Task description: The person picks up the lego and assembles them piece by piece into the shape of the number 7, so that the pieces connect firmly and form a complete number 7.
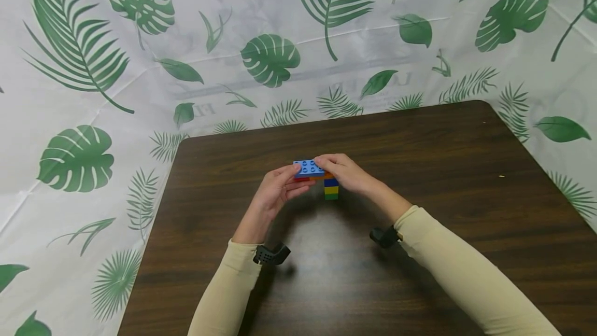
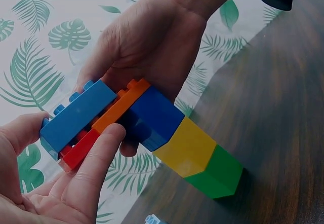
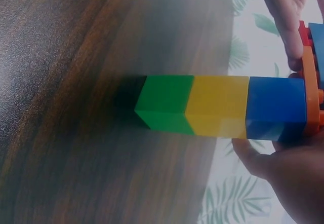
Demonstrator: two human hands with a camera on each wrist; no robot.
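Observation:
A tower of toy building bricks stands on the dark wooden table: a green brick (image 3: pixel 167 102) at the bottom, then a yellow brick (image 3: pixel 217 105) and a dark blue brick (image 3: pixel 276 105). Across its top lies a thin orange brick (image 2: pixel 121 105), reaching out to the left. A light blue brick (image 1: pixel 309 168) sits above it and a thin red brick (image 2: pixel 81 148). My left hand (image 1: pixel 275 190) pinches the overhanging end, thumb on the light blue brick, fingers underneath. My right hand (image 1: pixel 347 172) grips the tower's top around the dark blue brick, partly hidden behind it.
Part of another small light blue brick (image 2: pixel 154 219) shows at the bottom edge of the left wrist view. Behind the table (image 1: pixel 420 154) hangs a white sheet (image 1: pixel 210 92) printed with green leaves. Dark wrist cameras (image 1: pixel 272 254) are strapped over both sleeves.

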